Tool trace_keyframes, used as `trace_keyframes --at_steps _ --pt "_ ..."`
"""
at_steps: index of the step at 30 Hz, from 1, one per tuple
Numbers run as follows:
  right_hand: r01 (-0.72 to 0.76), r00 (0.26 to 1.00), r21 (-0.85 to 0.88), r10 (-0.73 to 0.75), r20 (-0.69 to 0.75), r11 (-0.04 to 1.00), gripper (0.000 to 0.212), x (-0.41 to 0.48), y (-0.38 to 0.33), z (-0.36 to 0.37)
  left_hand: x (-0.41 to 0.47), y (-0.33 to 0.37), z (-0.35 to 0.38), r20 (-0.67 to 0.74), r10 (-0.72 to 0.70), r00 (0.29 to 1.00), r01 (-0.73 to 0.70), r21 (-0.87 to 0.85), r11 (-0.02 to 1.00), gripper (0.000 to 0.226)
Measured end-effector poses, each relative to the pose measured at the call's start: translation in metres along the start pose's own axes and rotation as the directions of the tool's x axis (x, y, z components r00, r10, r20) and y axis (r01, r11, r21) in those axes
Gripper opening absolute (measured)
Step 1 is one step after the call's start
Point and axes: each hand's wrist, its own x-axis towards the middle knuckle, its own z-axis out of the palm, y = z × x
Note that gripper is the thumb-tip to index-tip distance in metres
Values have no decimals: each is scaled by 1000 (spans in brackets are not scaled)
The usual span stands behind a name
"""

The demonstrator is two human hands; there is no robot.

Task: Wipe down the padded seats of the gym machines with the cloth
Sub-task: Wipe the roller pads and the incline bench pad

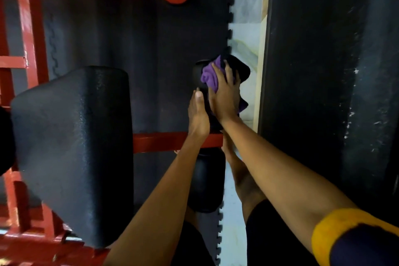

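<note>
A black roller pad (197, 75) sticks up from the red machine frame (164, 142) at the centre. My right hand (225, 95) lies over a bunched purple cloth (208, 77) and presses it onto the top of this pad with spread fingers. A corner of the cloth shows below my palm. My left hand (198, 114) holds the pad's left side, its thumb along the near face and its fingers hidden behind. A second black roller pad (207, 183) sits lower, under my forearms. The large black padded seat (71, 147) is at the left.
Red steel bars (32, 34) frame the left side and top. Black interlocking rubber mats (140, 49) cover the floor, and a strip of pale marble floor (246, 34) runs beside a dark wall (323, 71) on the right. My bare foot (244, 179) stands on that strip.
</note>
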Motion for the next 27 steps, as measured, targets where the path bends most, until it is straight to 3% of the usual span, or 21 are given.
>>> trace_keyframes --at_steps 3,7,9,11,14,18,20,22,24,27 --pt "38 999 -37 -38 -1 999 61 -40 13 5 18 2 -13 -27 -52 998 49 -82 995 96" --pt "79 994 -104 -71 79 991 76 -108 30 19 40 7 -10 42 -168 985 172 -140 975 85" --pt "83 992 -107 -72 102 991 73 -118 31 19 40 2 -4 72 -193 979 200 -126 972 92" --pt "55 994 -78 -47 103 995 63 -100 24 15 28 3 3 14 -159 987 159 -42 986 91" --pt "23 995 -176 -5 99 984 65 -40 9 9 -3 14 16 -83 -30 996 39 106 994 70" --pt "42 999 -221 -40 16 974 72 3 -7 4 -16 17 18 -52 78 996 -77 5 997 80" --pt "63 998 -204 -65 -7 977 66 -12 -9 4 2 18 10 -105 21 994 -26 -42 999 75" --pt "90 995 -167 -98 -36 982 56 -44 -1 9 34 1 0 -123 -60 991 42 -143 989 86" --pt "123 992 -179 -123 15 976 57 -84 11 16 60 -18 -8 -68 -192 979 181 -146 973 103" --pt "134 987 -185 -115 110 974 72 -126 23 21 39 10 -8 75 -245 966 255 -170 952 92"
